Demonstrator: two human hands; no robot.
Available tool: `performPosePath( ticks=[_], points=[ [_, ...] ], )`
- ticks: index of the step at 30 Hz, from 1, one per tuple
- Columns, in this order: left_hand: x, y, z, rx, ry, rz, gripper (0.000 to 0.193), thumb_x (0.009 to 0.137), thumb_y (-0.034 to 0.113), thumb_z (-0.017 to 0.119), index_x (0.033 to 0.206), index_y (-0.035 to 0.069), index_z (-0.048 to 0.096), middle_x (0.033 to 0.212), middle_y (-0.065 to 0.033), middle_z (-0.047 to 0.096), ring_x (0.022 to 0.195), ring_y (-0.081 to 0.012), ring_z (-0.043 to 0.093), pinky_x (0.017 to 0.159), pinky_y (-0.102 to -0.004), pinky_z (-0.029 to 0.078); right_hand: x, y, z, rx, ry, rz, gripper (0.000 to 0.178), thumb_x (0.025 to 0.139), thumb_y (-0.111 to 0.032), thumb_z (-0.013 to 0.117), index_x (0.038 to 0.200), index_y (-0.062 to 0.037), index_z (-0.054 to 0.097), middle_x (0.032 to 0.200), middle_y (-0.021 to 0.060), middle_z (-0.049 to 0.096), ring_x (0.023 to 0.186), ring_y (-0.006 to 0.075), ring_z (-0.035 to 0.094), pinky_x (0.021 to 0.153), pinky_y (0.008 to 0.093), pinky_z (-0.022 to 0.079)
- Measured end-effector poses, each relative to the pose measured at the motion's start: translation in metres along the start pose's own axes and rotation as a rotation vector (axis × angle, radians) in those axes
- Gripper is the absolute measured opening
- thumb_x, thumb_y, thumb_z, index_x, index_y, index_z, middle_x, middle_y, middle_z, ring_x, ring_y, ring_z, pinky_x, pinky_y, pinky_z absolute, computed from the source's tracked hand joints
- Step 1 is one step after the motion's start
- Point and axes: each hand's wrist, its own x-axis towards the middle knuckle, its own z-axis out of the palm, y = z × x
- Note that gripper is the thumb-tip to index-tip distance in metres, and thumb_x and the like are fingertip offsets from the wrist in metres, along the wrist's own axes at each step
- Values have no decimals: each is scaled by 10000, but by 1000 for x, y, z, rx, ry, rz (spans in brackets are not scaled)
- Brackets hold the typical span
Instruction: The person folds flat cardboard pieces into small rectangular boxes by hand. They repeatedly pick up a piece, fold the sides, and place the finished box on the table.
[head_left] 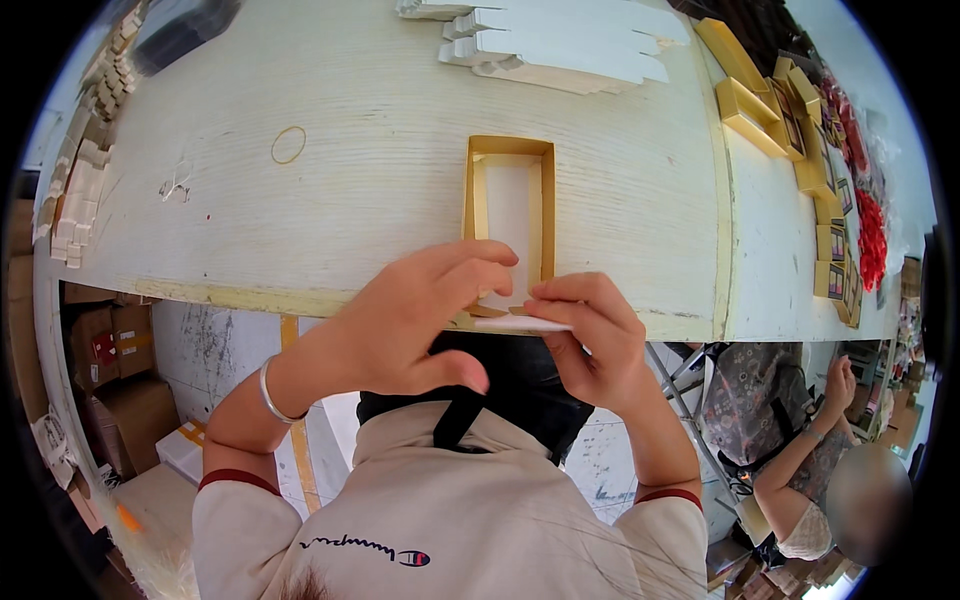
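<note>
A long open carton (548,195), gold on its walls with a white bottom, lies at the table's front edge, its short end toward me. At that end a white flap (522,323) sticks out. My right hand (606,340) pinches this flap between thumb and fingers. Over the near left corner of the carton, my left hand (405,318) is open, with its thumb spread away from the fingers. Its fingertips reach across the inside of the near end; whether they touch the carton I cannot tell.
Flat white carton blanks (570,45) are stacked at the far side. A rubber band (289,145) lies left. Gold boxes (757,115) line the right, beside red material (871,240). More white blanks (80,205) stand far left. Another person (810,480) sits lower right.
</note>
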Motion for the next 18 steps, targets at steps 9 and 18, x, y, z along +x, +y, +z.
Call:
performPosePath(
  ticks=[9,18],
  points=[
    [-8,2,20,-38,147,-116,245,912,54,589,1125,54,468,1257,-213,536,816,-222,598,666,-302,488,1,-7,16,278,222,272,235,812,97,653,1023,23,581,1008,137,575,711,183,569,558,272,486],
    [-10,2,25,285,269,44,259,801,37,721,1035,8,612,1190,-154,519,712,-207,615,558,-295,523,-1,-1,20,-143,171,16,383,774,142,650,1143,54,598,1241,224,463,665,177,536,559,273,490]
  ],
)
